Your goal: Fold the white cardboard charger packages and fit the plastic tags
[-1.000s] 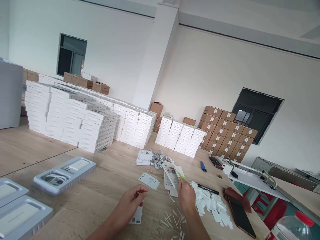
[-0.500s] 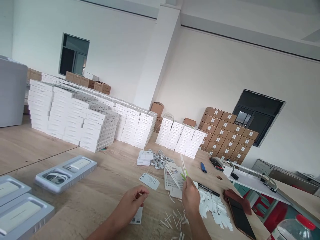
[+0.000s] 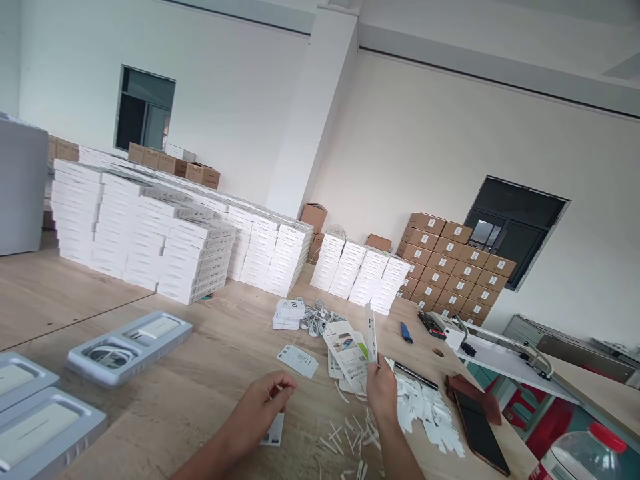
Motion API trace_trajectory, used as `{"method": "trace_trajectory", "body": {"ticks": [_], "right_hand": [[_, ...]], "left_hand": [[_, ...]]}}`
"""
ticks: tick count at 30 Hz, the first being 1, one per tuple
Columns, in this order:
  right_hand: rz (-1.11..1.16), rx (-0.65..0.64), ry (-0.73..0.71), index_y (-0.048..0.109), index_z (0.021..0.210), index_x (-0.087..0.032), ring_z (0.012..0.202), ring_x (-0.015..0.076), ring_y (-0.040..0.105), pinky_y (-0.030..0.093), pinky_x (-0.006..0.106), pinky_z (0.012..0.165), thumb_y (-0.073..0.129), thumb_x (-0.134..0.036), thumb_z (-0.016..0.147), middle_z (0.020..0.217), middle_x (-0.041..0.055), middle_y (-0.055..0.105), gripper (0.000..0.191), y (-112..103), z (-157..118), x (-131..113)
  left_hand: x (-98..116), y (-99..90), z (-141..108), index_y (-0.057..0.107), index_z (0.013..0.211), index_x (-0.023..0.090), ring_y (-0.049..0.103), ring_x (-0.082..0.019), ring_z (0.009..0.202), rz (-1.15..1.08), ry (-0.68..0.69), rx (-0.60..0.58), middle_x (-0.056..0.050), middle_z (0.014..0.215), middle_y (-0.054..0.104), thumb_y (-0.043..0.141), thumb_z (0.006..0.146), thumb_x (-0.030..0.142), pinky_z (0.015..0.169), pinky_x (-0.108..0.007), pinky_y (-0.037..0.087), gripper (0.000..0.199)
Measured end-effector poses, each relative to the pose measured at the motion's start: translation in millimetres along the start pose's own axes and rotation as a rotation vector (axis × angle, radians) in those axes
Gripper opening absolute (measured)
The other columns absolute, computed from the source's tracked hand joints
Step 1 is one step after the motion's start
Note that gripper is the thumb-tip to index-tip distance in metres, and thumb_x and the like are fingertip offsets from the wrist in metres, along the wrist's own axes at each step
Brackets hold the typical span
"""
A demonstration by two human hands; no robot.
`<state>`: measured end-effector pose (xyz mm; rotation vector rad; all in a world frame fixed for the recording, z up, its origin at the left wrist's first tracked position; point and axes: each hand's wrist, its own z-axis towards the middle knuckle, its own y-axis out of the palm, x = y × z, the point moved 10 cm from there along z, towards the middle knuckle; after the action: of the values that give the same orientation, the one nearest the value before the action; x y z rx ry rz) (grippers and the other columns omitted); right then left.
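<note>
The near edge of the worktop (image 3: 210, 373) drops out of my view, and both forearms (image 3: 210, 453) are cut off there too. The left hand (image 3: 267, 400) blocks most of a white card (image 3: 273, 437), and its curled fingers (image 3: 287, 381) hide whether they pinch anything. The right hand (image 3: 383, 387) conceals the lower end of a narrow white strip (image 3: 371, 337) (its print is too tiny for me to read). Toward the worktop's near left corner, two pale trays (image 3: 95, 433) are cut short; by its right edge, so is a red-capped bottle (image 3: 583, 453).
</note>
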<state>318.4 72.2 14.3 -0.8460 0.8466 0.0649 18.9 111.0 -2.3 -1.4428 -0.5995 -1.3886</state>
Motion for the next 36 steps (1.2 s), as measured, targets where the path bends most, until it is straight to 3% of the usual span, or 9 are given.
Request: {"method": "trace_trajectory", "body": {"ticks": [9,18,21,24,26,28,32,34,36], "right_hand": [[0.067,-0.022,0.079,0.069,0.082,-0.014,0.089,0.0288,0.067,0.048,0.033,0.075,0.035,-0.027,0.086,0.091,0.0165,0.072,0.037,-0.2,5.0,7.2],[0.161,0.118,0.098,0.065,0.111,-0.007,0.098,0.0291,0.067,0.050,0.032,0.078,0.023,-0.041,0.093,0.106,0.0199,0.070,0.057,-25.5,9.5,10.5],[0.184,0.160,-0.013,0.057,0.125,-0.007,0.115,0.0283,0.059,0.046,0.034,0.091,0.019,-0.043,0.095,0.121,0.0191,0.064,0.060,-35.9,2.1,-15.3],[0.139,0.113,-0.328,0.052,0.132,-0.006,0.126,0.0273,0.049,0.039,0.037,0.103,0.025,-0.038,0.097,0.133,0.0181,0.056,0.054,-32.6,-25.0,-77.8],[0.009,-0.020,-0.578,0.055,0.130,-0.010,0.119,0.0270,0.054,0.043,0.039,0.099,0.028,-0.029,0.098,0.127,0.0166,0.061,0.046,-13.3,-61.3,-127.5],[-0.150,-0.215,-0.739,0.059,0.125,-0.014,0.105,0.0273,0.061,0.049,0.040,0.088,0.031,-0.015,0.095,0.115,0.0144,0.067,0.041,13.9,-104.0,-163.5],[-0.129,-0.531,-0.925,0.062,0.119,-0.019,0.101,0.0293,0.062,0.051,0.042,0.087,0.056,-0.026,0.089,0.112,0.0097,0.068,0.032,31.9,-170.1,-201.3],[0.011,-0.600,-0.875,0.061,0.123,-0.025,0.107,0.0257,0.061,0.049,0.038,0.093,0.059,-0.037,0.090,0.118,0.0057,0.067,0.035,22.7,-168.5,-201.0],[0.097,-0.499,-0.746,0.056,0.130,-0.025,0.122,0.0260,0.053,0.042,0.040,0.103,0.054,-0.041,0.092,0.132,0.0068,0.059,0.041,6.4,-140.3,-187.4]], "left_hand": [[3.2,-1.1,-0.7,0.062,0.084,0.020,0.055,-0.019,0.069,0.016,0.003,0.000,0.001,0.067,0.057,0.047,0.083,0.044,0.064,-0.026,0.041,0.028],[2.6,-1.0,-1.3,0.062,0.083,0.020,0.055,-0.018,0.069,-0.004,0.021,0.002,0.001,0.067,0.057,0.049,0.084,0.045,0.065,-0.026,0.041,0.028],[2.2,-2.3,-1.9,0.065,0.087,0.020,0.056,-0.019,0.072,-0.070,0.018,0.012,0.000,0.072,0.059,0.054,0.083,0.048,0.067,-0.028,0.043,0.030],[3.5,-2.7,-1.0,0.060,0.117,0.023,0.060,-0.024,0.097,-0.329,0.015,0.003,-0.008,0.109,0.065,0.064,0.077,0.052,0.078,-0.032,0.047,0.050],[10.2,-8.0,-0.1,0.047,0.134,0.028,0.052,-0.028,0.120,-0.579,0.046,0.018,-0.011,0.138,0.052,0.069,0.073,0.054,0.089,-0.035,0.047,0.070],[16.0,-17.7,0.4,0.045,0.135,0.028,0.047,-0.029,0.129,-0.799,0.057,0.061,-0.011,0.146,0.046,0.065,0.076,0.055,0.094,-0.038,0.045,0.068],[5.6,-30.0,-1.6,0.060,0.112,0.016,0.067,-0.027,0.095,-0.949,-0.154,0.149,-0.010,0.105,0.073,0.062,0.077,0.032,0.076,-0.034,0.051,0.038],[-1.2,-27.2,-5.2,0.064,0.095,0.012,0.068,-0.024,0.071,-0.935,-0.269,0.119,-0.007,0.079,0.074,0.062,0.071,0.023,0.065,-0.031,0.050,0.027],[-5.2,-11.0,-11.1,0.065,0.085,0.011,0.065,-0.023,0.058,-0.952,-0.389,-0.019,-0.006,0.065,0.071,0.060,0.067,0.024,0.059,-0.031,0.049,0.023]]}}
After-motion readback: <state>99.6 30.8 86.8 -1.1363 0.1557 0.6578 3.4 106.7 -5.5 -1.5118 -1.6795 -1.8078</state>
